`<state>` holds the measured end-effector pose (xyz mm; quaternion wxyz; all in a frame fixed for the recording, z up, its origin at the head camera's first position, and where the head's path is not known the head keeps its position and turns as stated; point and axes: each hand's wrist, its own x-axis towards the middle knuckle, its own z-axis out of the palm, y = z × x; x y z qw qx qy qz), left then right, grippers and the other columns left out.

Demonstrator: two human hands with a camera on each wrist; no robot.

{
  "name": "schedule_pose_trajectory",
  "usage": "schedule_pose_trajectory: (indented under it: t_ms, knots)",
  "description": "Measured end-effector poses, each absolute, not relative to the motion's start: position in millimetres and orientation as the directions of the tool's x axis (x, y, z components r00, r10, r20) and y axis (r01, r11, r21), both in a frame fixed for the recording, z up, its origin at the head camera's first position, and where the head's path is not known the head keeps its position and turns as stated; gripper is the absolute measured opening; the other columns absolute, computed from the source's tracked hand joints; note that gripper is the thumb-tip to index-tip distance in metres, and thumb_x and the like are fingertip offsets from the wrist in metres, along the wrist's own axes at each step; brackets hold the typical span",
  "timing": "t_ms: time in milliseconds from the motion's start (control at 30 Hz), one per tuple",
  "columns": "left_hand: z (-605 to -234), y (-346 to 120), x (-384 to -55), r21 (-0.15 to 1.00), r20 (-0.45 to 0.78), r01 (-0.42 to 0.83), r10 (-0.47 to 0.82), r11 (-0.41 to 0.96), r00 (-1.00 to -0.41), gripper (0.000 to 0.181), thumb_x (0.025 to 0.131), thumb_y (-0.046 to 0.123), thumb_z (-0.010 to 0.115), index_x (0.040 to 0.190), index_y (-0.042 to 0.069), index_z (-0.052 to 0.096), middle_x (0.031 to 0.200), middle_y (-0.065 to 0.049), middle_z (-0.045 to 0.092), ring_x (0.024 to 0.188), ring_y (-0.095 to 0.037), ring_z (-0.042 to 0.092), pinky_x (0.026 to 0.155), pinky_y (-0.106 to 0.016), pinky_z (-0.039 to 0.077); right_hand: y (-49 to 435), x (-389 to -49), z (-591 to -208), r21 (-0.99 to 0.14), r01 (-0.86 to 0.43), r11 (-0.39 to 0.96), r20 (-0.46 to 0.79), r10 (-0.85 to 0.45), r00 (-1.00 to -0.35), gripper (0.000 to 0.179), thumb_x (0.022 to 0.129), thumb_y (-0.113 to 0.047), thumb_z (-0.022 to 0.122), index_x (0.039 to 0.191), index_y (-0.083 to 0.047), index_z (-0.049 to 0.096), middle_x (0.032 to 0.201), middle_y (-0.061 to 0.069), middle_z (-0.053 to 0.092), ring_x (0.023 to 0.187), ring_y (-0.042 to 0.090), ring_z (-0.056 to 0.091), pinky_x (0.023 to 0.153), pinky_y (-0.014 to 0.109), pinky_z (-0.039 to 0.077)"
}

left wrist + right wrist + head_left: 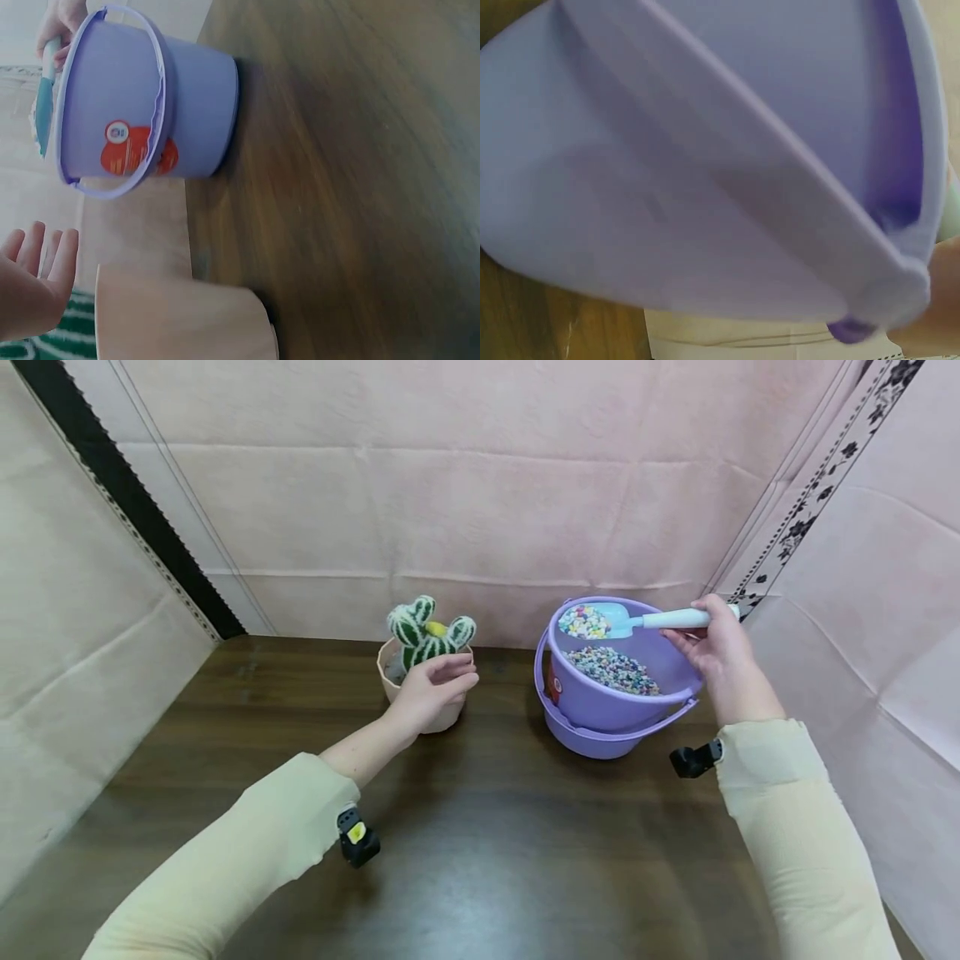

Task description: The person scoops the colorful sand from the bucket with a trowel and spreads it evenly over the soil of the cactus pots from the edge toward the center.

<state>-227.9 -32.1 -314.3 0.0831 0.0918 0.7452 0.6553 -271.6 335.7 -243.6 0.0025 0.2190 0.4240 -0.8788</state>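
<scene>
My right hand (722,647) grips the white handle of a small pale blue shovel (652,620) at the right. Its blade carries a heap of pastel pebbles (585,622) above the opening of a purple bucket (600,710). More multicoloured pebbles (611,670) lie inside that bucket. On the left, my left hand (431,695) hovers beside a knitted green-and-white cactus (411,631) in a beige pot (444,720). Its fingers are loosely extended and hold nothing, as the left wrist view also shows. The bucket wall fills most of the right wrist view.
The bucket's handle (663,722) hangs down around its front. Both containers stand on a dark wooden table (480,843) near its back edge. Pale cloth (495,510) rises behind the table, with more cloth along both sides.
</scene>
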Motion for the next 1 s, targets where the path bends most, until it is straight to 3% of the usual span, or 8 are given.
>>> schedule_pose_trajectory:
  t_ms: [300, 700, 867, 1000]
  knots:
    - [-315.2, -64.6, -230.2, 0.995, 0.020, 0.040, 0.206, 0.095, -0.978, 0.045, 0.093, 0.015, 0.057, 0.134, 0.003, 0.047, 0.133, -0.019, 0.053, 0.122, -0.025, 0.052, 0.099, -0.039, 0.048, 323.8, -274.5, -241.9, -0.748, 0.212, -0.629, -0.382, 0.146, -0.913, 0.011, 0.091, -0.013, 0.054, 0.087, -0.008, 0.045, 0.077, 0.013, 0.053, 0.065, 0.025, 0.060, 0.063, 0.032, 0.060]
    - [-323.4, -110.3, -239.2, 0.990, 0.025, 0.029, 0.032, 0.136, -0.999, 0.048, 0.092, 0.022, 0.059, 0.135, 0.003, 0.048, 0.134, -0.017, 0.051, 0.105, -0.005, 0.053, 0.092, -0.022, 0.050, 298.5, -275.8, -242.1, -0.753, 0.241, -0.612, -0.380, 0.106, -0.919, 0.010, 0.092, -0.015, 0.050, 0.094, -0.008, 0.043, 0.076, 0.013, 0.054, 0.065, 0.024, 0.061, 0.062, 0.030, 0.059]
    - [-328.3, -118.7, -245.3, 0.983, 0.053, 0.037, -0.081, 0.182, -0.995, 0.049, 0.091, 0.020, 0.060, 0.134, 0.000, 0.047, 0.134, -0.019, 0.051, 0.117, -0.017, 0.051, 0.101, -0.031, 0.046, 289.9, -275.1, -241.9, -0.766, 0.249, -0.592, -0.378, 0.102, -0.920, 0.009, 0.092, -0.014, 0.050, 0.092, -0.009, 0.043, 0.077, 0.011, 0.054, 0.066, 0.023, 0.060, 0.063, 0.029, 0.059]
    - [-335.5, -126.6, -251.2, 0.987, -0.026, -0.041, -0.097, 0.155, -0.995, 0.056, 0.092, 0.019, 0.059, 0.141, 0.001, 0.038, 0.143, -0.017, 0.042, 0.131, -0.026, 0.042, 0.108, -0.039, 0.040, 280.8, -275.6, -245.1, -0.780, 0.260, -0.570, -0.373, 0.089, -0.923, 0.007, 0.092, -0.013, 0.048, 0.089, -0.009, 0.044, 0.078, 0.011, 0.054, 0.067, 0.022, 0.061, 0.063, 0.029, 0.059]
